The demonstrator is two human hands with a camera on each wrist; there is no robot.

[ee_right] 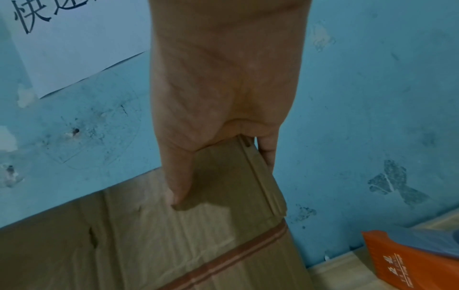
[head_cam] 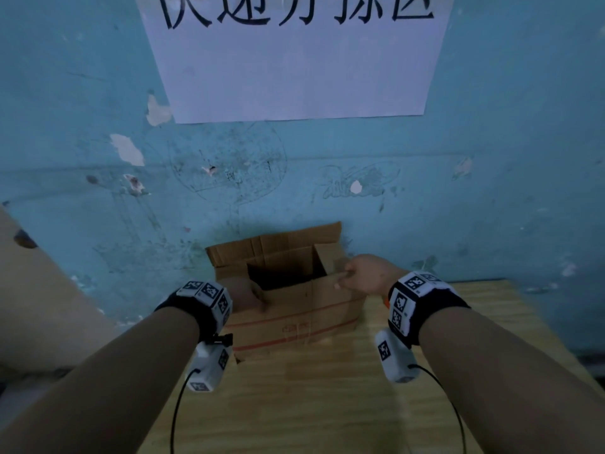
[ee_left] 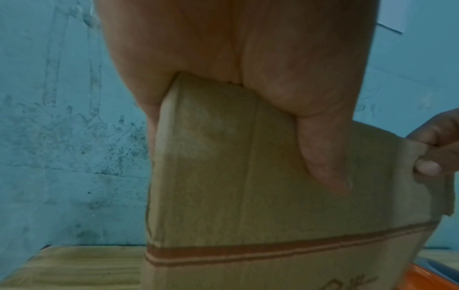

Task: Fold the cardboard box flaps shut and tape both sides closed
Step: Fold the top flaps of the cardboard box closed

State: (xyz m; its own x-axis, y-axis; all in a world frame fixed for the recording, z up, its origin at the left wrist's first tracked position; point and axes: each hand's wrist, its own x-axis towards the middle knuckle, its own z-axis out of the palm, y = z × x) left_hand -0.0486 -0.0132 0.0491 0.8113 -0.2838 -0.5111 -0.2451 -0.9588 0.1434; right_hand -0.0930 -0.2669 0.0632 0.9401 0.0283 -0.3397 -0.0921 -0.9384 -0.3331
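A brown cardboard box (head_cam: 294,309) with red stripes stands open on the wooden table (head_cam: 294,404), close to the blue wall. Its back flap stands up and the inside is dark. My left hand (head_cam: 245,298) grips the near flap (ee_left: 223,176) at the box's left corner, thumb on the outside and fingers hidden behind the cardboard. My right hand (head_cam: 357,275) pinches the right end of the same flap (ee_right: 223,176), thumb on the front face, fingers behind the edge. In the left wrist view my right hand (ee_left: 434,155) shows at the far right, pinching the flap's corner.
An orange tape dispenser (ee_right: 410,261) lies on the table to the right of the box, near the wall. The blue wall (head_cam: 98,158) carries a large white paper sign (head_cam: 294,60). A beige surface (head_cam: 39,306) stands at the left.
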